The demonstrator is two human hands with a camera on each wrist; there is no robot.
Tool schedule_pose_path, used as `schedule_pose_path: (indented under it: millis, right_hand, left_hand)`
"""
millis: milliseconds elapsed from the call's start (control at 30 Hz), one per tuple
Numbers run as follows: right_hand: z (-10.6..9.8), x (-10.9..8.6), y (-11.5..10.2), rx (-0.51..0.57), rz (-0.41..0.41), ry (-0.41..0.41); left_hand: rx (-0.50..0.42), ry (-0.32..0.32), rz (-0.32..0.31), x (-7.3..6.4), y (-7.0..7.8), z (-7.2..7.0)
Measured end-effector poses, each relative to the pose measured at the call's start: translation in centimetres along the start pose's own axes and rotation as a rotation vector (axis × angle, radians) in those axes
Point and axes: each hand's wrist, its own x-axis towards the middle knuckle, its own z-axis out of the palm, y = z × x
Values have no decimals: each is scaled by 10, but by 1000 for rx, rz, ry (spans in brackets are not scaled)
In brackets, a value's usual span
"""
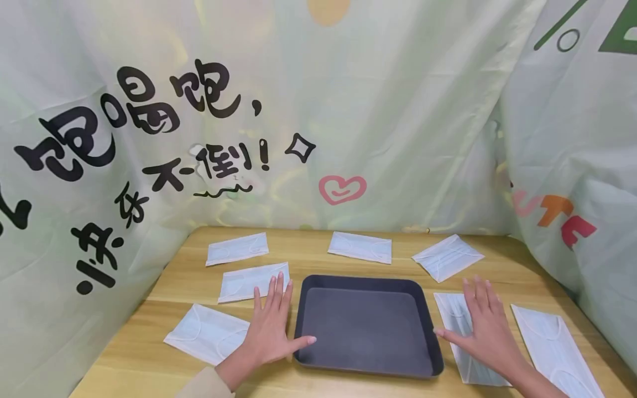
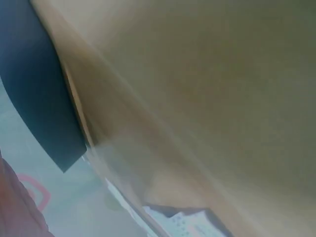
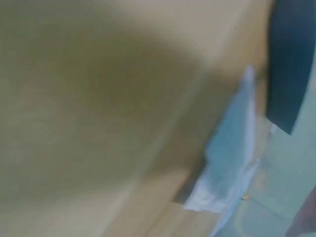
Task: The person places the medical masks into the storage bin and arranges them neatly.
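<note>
A dark grey rectangular tray (image 1: 368, 329) lies on the wooden table. At its left side is my left hand (image 1: 271, 327), fingers straight and spread, its thumb reaching over the tray's rim; contact is unclear. Beside the tray's right side, my right hand (image 1: 484, 331) is also spread, hovering over or resting on a pale blue face mask (image 1: 453, 309) it partly covers. Another mask (image 1: 252, 283) lies behind my left fingers, and a third mask (image 1: 201, 331) is left of that hand. The right wrist view shows a blurred mask (image 3: 227, 153) near the tray's dark side (image 3: 289, 64).
Along the back lie a mask (image 1: 237, 249) at left, a mask (image 1: 359, 247) in the middle and a mask (image 1: 448, 258) at right. One more mask (image 1: 557, 348) is at the right edge of the table (image 1: 134, 342). A printed curtain (image 1: 398, 110) encloses the table's back and sides.
</note>
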Motion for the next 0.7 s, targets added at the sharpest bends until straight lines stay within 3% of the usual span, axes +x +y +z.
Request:
schedule_pose_path:
  millis: [167, 333, 433, 600, 700]
  right_hand:
    - [3, -5, 6, 165, 25, 122]
    - [7, -15, 9, 233, 148, 98]
    - [11, -24, 9, 217, 205, 81]
    - [17, -40, 9, 193, 251, 125]
    - [15, -46, 9, 187, 326, 134]
  left_hand:
    - [-7, -51, 8, -4, 4, 2]
    - [-47, -84, 10, -12, 6, 5]
    - [-80, -94, 14, -16, 8, 8]
    - [-32, -52, 72, -21, 9, 15]
    - [11, -9, 104, -24, 9, 18]
